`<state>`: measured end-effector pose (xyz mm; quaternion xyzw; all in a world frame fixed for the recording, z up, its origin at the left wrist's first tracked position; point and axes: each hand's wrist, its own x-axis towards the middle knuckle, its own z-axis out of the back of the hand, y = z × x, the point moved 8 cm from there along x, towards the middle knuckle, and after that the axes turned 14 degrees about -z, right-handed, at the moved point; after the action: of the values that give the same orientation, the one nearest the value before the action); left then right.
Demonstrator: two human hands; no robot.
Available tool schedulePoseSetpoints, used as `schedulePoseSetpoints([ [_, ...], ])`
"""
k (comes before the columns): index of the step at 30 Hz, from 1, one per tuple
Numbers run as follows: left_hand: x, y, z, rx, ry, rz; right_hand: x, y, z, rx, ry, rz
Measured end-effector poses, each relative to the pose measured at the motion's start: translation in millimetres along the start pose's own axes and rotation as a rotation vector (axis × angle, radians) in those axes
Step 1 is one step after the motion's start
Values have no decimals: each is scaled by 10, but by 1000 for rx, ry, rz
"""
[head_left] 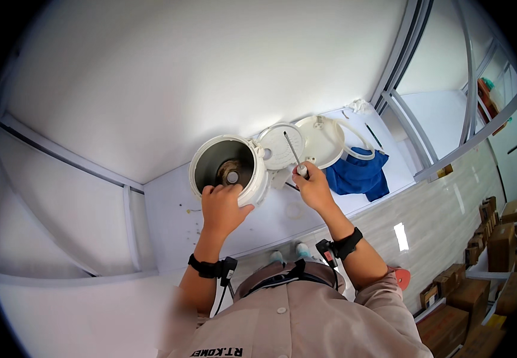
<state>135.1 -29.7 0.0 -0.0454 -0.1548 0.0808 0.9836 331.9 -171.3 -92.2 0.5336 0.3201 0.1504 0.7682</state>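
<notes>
Cooker body (pixel 223 152) steadied at its near rim by the left hand (pixel 226 209), a screwdriver (pixel 295 153) pinched in the right hand (pixel 315 188).
With the left hand's fingers curled over only the near, six-o'clock side of the rim, a sideways push could swing the body round on the counter (pixel 169 209); the screwdriver, its bare shaft aimed toward eleven o'clock, could skid and scratch the perforated disc (pixel 275 149) if that grip loosened, though whether its tip touches the disc I cannot tell. Small loose bits (pixel 190 210) at the left hand's ten o'clock might be lost if brushed. The cooker body lies at the left hand's twelve o'clock, touching it, and near but apart from the right hand, between nine and ten o'clock.
</notes>
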Motion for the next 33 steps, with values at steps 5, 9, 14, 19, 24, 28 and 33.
schedulePoseSetpoints([
  [5, 44, -102, 21, -3, -133, 92, 13, -11, 8, -4, 82, 76],
  [9, 103, -176, -74, 15, -251, 134, 18, -23, -1, 27, 166, 62],
  [14, 147, -189, -191, 48, -152, 237, -18, -52, -23, 73, 276, -26],
  [19, 112, -205, -145, 53, -138, 240, -44, -111, -34, 138, 354, -96],
  [24, -43, -224, -66, 47, -115, 148, -61, -185, -14, 208, 397, -163],
  [28, -195, -185, -57, -46, 2, 132, -46, -237, -62, 258, 423, -210],
  [33, -349, -153, 39, -84, 31, 159, -33, -214, -239, 272, 460, -212],
])
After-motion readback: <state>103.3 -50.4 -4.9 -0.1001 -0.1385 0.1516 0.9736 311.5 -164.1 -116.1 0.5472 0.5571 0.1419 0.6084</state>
